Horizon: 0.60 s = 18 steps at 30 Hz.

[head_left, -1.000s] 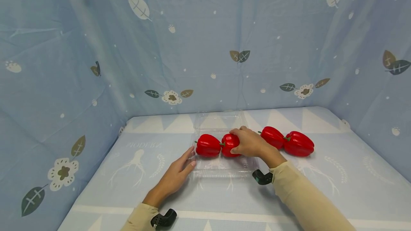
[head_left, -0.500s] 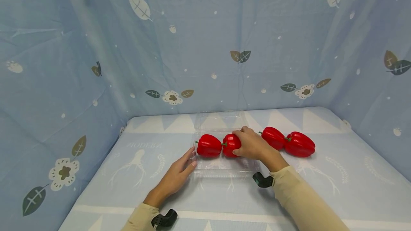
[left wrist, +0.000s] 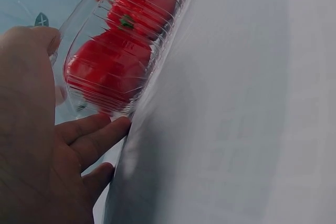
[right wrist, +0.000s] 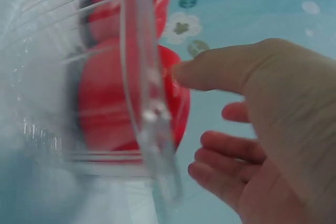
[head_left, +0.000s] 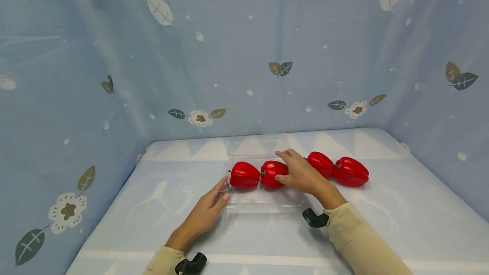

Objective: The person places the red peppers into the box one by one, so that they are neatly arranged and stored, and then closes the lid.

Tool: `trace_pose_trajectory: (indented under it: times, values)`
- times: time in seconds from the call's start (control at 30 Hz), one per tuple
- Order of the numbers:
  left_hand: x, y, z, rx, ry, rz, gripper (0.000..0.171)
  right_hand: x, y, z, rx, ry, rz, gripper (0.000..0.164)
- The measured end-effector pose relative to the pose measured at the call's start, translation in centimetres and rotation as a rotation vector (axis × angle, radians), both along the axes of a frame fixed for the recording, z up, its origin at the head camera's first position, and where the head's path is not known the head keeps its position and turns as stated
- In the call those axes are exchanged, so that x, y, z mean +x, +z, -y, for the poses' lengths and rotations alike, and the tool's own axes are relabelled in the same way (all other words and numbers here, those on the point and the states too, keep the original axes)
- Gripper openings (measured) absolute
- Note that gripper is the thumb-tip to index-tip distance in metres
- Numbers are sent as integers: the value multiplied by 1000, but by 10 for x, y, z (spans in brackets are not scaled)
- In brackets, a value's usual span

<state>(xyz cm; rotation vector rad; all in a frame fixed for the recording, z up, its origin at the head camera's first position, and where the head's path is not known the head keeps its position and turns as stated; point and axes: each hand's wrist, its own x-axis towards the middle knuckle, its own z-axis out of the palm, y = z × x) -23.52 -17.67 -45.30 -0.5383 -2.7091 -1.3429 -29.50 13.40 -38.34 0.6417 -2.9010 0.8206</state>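
Two red bell peppers lie stem to stem in a clear plastic clamshell box (head_left: 259,208), the left bell pepper (head_left: 244,175) and the right bell pepper (head_left: 272,175). Beside the right one is my right hand (head_left: 302,174), fingers spread apart; its thumb (right wrist: 191,74) is at the pepper's surface, and the other fingers stand off it in the right wrist view. My left hand (head_left: 204,211) rests at the box's left end with loosely extended fingers. In the left wrist view its fingertips (left wrist: 122,124) touch the box's end wall.
Outside the box to the right, two more red peppers, one nearer (head_left: 320,164) and one farther right (head_left: 350,172), lie touching on the patterned tablecloth (head_left: 160,232). The box's raised clear lid (head_left: 257,144) reaches toward the blue curtain (head_left: 229,54) behind.
My right hand's fingers have loosened and come off the right pepper, leaving more of it showing. The left hand stays at the box's end. The head view has shifted slightly.
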Motion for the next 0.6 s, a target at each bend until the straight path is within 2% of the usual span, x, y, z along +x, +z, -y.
trace_pose_trajectory:
  times: [0.13,0.3,0.47,0.6]
  values:
    - [1,-1,4,3,-6,-4,60,1,-1,-4,-141,1,-47,63]
    - [0,-3,4,-8,-6,-2,61,5,-1,-13,-268,-2,-90,54]
    - [0,-3,3,4,-9,5,61,10,2,-26,-321,-14,-157,45]
    - [0,-3,3,14,-11,8,61,11,2,-42,-315,-54,-181,42]
